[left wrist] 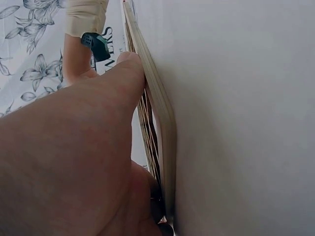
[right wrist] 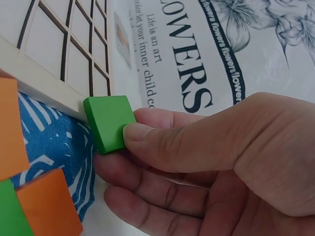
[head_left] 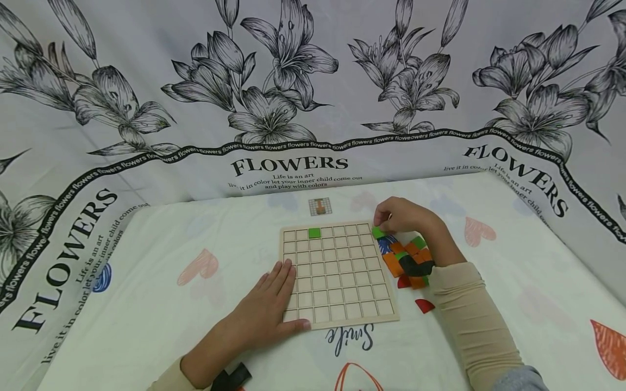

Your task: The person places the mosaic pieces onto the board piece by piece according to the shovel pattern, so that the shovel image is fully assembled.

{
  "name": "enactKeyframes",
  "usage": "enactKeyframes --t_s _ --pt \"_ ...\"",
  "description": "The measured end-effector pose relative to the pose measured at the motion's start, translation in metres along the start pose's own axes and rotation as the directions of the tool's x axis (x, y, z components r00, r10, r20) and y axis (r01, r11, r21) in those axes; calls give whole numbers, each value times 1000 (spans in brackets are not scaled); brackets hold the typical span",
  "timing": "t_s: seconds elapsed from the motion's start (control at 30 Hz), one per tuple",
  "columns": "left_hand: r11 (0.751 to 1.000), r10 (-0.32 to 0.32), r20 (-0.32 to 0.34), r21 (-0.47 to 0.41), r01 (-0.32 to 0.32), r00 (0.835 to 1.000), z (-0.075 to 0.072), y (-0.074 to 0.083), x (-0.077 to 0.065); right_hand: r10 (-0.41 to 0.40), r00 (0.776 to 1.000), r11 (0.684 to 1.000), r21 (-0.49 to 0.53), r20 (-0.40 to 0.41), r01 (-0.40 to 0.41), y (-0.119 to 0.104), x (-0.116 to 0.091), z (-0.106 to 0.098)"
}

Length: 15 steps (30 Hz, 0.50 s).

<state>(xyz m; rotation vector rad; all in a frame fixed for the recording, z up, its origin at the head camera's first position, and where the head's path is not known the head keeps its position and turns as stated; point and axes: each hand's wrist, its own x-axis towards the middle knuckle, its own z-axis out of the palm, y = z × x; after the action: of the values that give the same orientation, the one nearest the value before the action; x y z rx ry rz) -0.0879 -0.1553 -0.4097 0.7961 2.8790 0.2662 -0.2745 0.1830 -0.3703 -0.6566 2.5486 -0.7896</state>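
Observation:
A wooden grid board (head_left: 337, 274) lies flat on the cloth, with one green square tile (head_left: 314, 233) in its top row. My left hand (head_left: 264, 307) rests at the board's left side, fingers extended over the rim and thumb along the near edge. Seen from the left wrist, that thumb lies against the board's edge (left wrist: 160, 103). My right hand (head_left: 403, 214) pinches another green square tile (right wrist: 109, 123) between thumb and fingers, just outside the board's far right corner. Right of the board, orange tiles (head_left: 393, 265) and a few green ones lie in a pile, partly hidden by the wrist camera.
A small pattern card (head_left: 320, 206) lies behind the board. Two red quarter-round pieces, one of them a loose red piece (head_left: 424, 306), lie near the pile. The white cloth (head_left: 161, 315) has printed hearts, and a flowered curtain (head_left: 293, 108) rises behind.

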Motion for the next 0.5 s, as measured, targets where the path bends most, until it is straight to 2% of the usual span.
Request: enactKeyframes --t_s 0.5 --pt "1000 1 -1 12 -1 1000 -1 0 0 -17 1000 998 57 -19 18 -4 9 6"
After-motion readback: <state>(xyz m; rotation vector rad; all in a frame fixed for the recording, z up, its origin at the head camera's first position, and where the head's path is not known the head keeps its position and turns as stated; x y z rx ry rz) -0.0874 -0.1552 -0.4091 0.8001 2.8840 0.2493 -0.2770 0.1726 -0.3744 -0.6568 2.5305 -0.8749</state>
